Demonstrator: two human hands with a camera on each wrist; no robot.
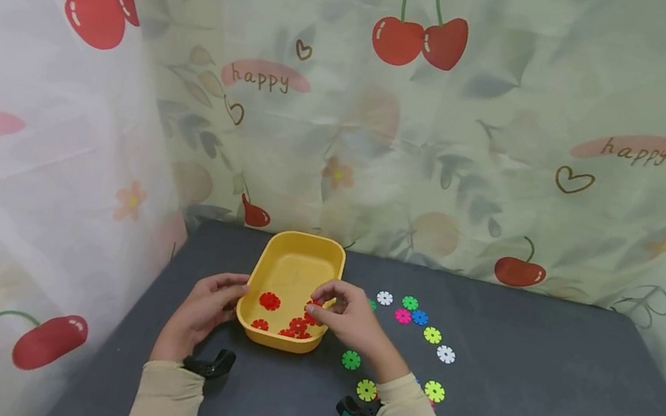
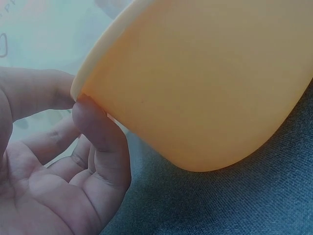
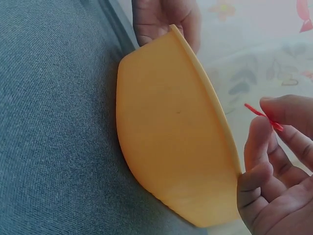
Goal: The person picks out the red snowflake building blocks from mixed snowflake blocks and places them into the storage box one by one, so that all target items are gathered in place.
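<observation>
A yellow plastic tray (image 1: 282, 342) stands on the dark table, tilted in the wrist views by the camera angle. Several red snowflake discs (image 1: 270, 301) lie in its near half. My left hand (image 1: 204, 308) pinches the tray's left rim between thumb and finger, the rim showing closely in the left wrist view. Over the tray's right side, my right hand (image 1: 350, 315) pinches a red snowflake disc (image 3: 264, 116) between thumb and forefinger. That disc is seen edge-on in the right wrist view, above the rim. My right hand's lower fingers are beside the tray's wall.
Right of the tray, loose snowflake discs in green (image 1: 351, 360), yellow (image 1: 432, 335), white (image 1: 445, 354), blue (image 1: 420, 317) and pink (image 1: 403, 316) lie on the dark tabletop (image 1: 541, 393). My right forearm covers some of them. A cherry-patterned curtain (image 1: 334, 126) hangs behind the table.
</observation>
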